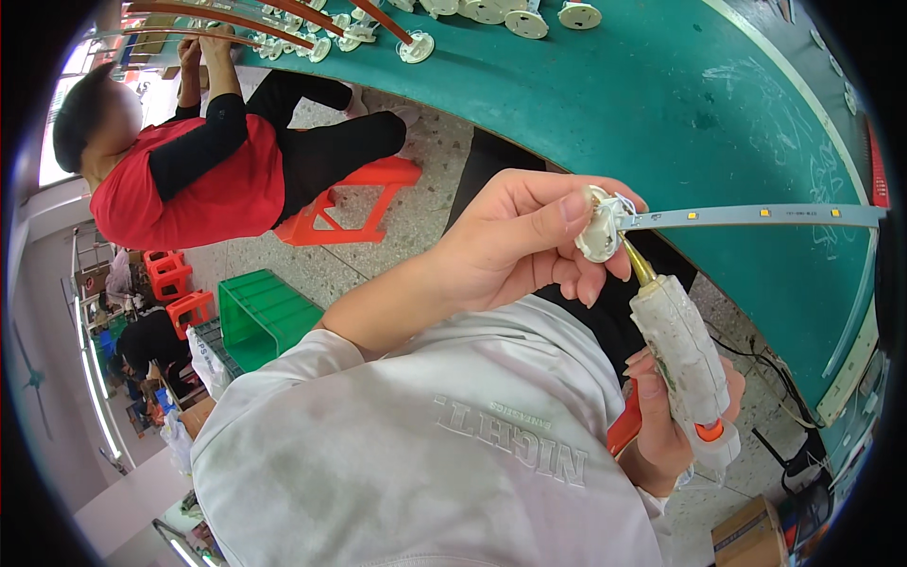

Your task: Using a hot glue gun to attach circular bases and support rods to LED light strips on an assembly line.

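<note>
My left hand pinches a small white round end cap with thin white wires. From the cap a narrow LED strip with yellow chips runs to the right over the green table. Below it, my right hand is wrapped around a glue gun with a whitish, wrapped-looking body and an orange-red part near its rear. Its brass-coloured nozzle points up at the cap's lower right edge, where the strip meets it. Whether the tip touches the cap, I cannot tell.
Several white round caps lie along the far side of the green table, some attached to brown strips. At left a person in red sits on a red stool. A green crate and a cardboard box stand lower.
</note>
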The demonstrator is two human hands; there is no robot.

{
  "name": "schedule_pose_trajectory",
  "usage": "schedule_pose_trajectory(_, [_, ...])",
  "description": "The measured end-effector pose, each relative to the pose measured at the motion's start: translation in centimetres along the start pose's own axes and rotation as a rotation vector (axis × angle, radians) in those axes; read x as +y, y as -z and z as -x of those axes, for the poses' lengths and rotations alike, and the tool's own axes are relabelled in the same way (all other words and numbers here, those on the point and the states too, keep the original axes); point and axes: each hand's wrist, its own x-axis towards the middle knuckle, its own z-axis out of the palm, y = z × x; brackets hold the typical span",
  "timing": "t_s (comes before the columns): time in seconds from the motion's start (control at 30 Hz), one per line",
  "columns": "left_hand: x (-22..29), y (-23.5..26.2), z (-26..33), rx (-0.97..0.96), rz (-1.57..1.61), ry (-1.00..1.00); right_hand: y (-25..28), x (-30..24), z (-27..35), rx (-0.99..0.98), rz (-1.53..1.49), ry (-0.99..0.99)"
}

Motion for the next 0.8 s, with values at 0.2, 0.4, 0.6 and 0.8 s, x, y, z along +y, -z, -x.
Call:
schedule_pose_trajectory(0.2, [-0.1,-0.2,0.0,-0.012,0.020,0.005,-0.2,0.6,1.3,0.034,-0.038,-0.040])
schedule_pose_trajectory(0.4, [-0.3,-0.1,0.0,-0.017,0.039,0.024,-0.6,0.8,1.6,0.093,-0.024,-0.014])
schedule_pose_trajectory(0.6, [0.0,-0.1,-0.2,-0.070,0.192,0.062,-0.2,0.7,1.1,0.070,-0.023,0.059])
schedule_pose_trajectory(0.8, [0.0,0.1,0.0,-0.113,0.266,0.082,-0.1,1.1,1.2,0.062,0.046,0.068])
